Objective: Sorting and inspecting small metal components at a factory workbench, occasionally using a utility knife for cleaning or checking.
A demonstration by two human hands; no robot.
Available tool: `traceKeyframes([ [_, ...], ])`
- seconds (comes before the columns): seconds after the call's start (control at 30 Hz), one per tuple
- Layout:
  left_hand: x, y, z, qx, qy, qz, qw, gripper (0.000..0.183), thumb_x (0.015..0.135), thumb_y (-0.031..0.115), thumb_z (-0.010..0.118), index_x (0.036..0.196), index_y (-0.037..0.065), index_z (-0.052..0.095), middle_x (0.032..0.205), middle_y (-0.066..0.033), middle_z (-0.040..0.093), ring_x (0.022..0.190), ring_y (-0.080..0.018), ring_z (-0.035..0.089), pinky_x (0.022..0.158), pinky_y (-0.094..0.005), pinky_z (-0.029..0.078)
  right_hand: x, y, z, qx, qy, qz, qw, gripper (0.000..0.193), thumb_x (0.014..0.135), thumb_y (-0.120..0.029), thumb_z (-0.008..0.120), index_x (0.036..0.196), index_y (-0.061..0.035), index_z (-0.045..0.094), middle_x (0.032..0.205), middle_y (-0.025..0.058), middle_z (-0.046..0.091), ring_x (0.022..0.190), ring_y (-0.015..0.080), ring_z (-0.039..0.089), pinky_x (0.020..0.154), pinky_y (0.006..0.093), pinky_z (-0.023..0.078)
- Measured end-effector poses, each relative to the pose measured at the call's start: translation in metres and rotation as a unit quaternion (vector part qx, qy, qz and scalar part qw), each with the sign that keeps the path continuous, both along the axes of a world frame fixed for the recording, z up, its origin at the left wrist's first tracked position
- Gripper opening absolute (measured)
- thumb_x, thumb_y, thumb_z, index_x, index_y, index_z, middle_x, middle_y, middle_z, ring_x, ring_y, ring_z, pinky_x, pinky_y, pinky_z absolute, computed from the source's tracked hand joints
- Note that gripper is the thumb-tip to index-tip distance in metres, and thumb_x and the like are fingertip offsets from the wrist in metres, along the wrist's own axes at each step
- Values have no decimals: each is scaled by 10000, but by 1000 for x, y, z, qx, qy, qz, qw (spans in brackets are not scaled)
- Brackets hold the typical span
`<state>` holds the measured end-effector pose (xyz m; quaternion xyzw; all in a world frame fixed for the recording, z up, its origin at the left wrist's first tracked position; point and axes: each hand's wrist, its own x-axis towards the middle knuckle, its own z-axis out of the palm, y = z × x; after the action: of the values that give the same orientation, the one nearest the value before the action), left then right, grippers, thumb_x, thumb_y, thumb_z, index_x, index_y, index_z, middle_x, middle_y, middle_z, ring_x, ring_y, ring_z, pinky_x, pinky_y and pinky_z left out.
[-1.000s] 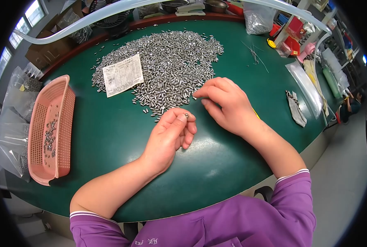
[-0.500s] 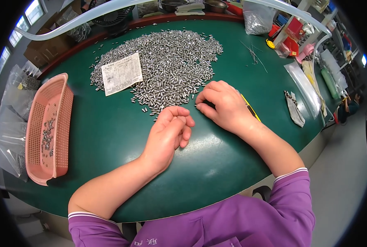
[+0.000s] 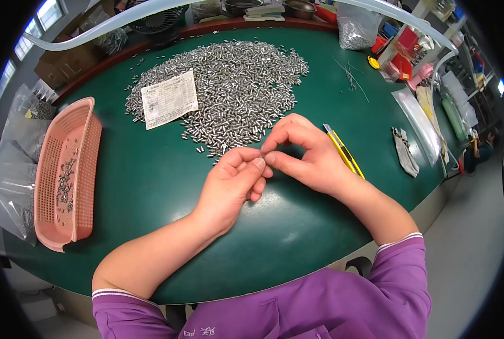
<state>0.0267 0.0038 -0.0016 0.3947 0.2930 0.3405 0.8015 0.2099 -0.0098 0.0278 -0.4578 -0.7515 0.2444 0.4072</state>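
Right fingers (image 3: 286, 163) are now brought to left fingers (image 3: 248, 173), metal pieces (image 3: 235, 93) beyond; both pinched, contents hidden, two-handed handling apparently begun.

Small metal pieces (image 3: 243, 85): silvery, shiny, short, rod-shaped. Heaped loose in a broad mound, far middle, lying at mixed angles; strays at near and far-left edges.
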Motion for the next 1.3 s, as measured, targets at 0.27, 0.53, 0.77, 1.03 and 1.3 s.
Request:
traceKeyframes([
  [0.27,-1,0,-1,15,-14,-13,1000,165,987,165,470,1080,54,550,855,-30,578,641,-70,493,552,-206,409,16,14,-20,120,-214,-93,965,227,766,-50,651,989,-93,660,952,64,590,962,262,559,822,375,462],
  [0.53,0,0,-1,8,-20,-16,1000,198,990,144,419,1108,39,538,884,-53,580,651,-90,500,558,-221,412,18,15,-18,158,-263,-84,948,208,721,-108,720,921,-108,662,913,49,596,922,255,567,794,375,470],
  [0.77,1,-1,1,-9,-8,22,1000,202,962,107,414,1128,23,494,933,-71,568,662,-103,495,566,-234,411,12,15,-18,138,-258,-72,953,159,734,-124,710,868,-96,631,884,54,583,897,266,561,780,383,463],
  [1.03,1,0,2,-6,25,14,1000,195,961,122,486,1136,36,478,906,-45,561,662,-82,495,556,-212,406,6,11,-16,35,-55,-11,998,82,819,-62,647,897,-61,620,886,53,581,910,220,556,779,334,458],
  [1.3,0,1,-2,13,2,-6,1000,128,978,153,490,1074,69,497,862,-35,561,649,-81,488,554,-213,410,1,8,-10,-8,14,-30,999,214,804,-48,641,1012,-95,651,962,70,579,917,236,574,816,355,471],
])
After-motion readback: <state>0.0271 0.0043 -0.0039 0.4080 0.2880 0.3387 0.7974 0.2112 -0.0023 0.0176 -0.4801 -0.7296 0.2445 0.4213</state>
